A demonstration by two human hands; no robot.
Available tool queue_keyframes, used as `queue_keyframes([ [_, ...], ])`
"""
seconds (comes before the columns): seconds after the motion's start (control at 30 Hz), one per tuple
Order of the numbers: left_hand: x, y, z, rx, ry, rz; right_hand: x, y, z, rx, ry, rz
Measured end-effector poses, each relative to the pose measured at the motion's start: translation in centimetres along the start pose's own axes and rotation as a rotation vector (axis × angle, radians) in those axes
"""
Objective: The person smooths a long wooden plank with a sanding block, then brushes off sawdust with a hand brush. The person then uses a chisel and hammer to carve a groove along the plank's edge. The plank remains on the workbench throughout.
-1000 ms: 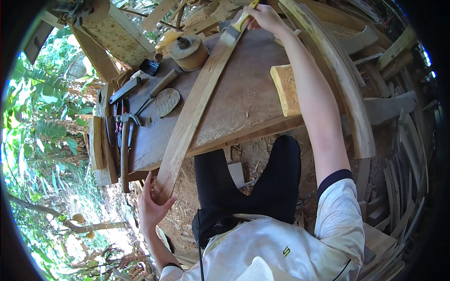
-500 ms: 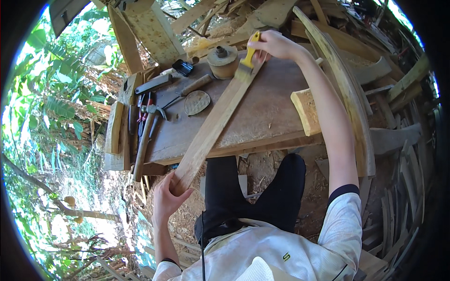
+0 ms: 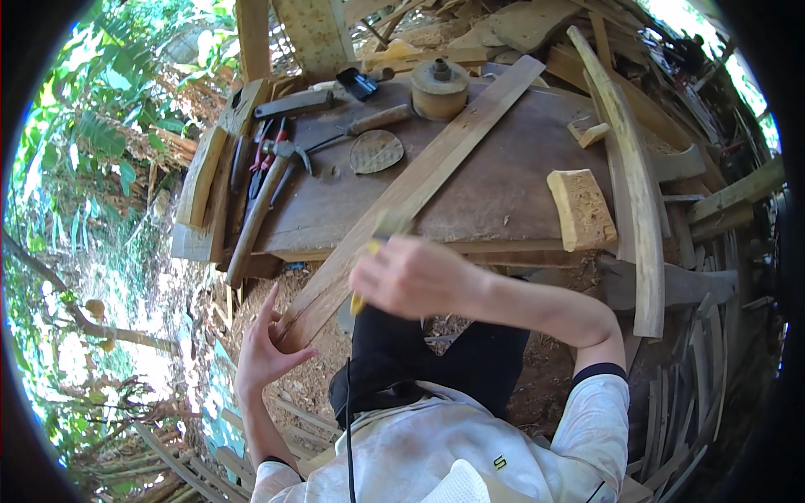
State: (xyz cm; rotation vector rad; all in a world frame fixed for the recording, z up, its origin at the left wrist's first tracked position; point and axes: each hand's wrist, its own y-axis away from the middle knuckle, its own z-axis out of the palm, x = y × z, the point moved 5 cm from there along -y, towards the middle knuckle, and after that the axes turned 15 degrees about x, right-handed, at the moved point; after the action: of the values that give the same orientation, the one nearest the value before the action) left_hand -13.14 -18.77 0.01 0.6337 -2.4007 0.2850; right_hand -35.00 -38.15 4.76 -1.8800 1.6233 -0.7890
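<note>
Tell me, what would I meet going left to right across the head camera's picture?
Pale wood strip by the bench's left end, left hand at the plank's near end, right hand holding a paintbrush, chunky wood block, long curved timber.

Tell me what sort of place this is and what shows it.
Probably an open-air woodworking spot: there's a hammer toward the left, many loose wood strips on the right, and leafy plants at the far left.
</note>
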Motion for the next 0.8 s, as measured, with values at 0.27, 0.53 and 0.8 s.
queue_keyframes([
  [0.27, -2.1, 1.7, -0.3, 0.018, 0.150, -0.132, 0.4, -3.5, -1.8, 0.118, -0.059, 0.353],
  [0.53, -3.6, 2.4, 0.5, 0.039, 0.326, -0.197, -6.6, -2.8, 0.5, 0.167, -0.676, 0.319],
  [0.8, -2.8, 2.0, 0.0, 0.043, 0.072, -0.137, -8.6, -1.3, 2.6, 0.150, -0.671, 0.313],
])
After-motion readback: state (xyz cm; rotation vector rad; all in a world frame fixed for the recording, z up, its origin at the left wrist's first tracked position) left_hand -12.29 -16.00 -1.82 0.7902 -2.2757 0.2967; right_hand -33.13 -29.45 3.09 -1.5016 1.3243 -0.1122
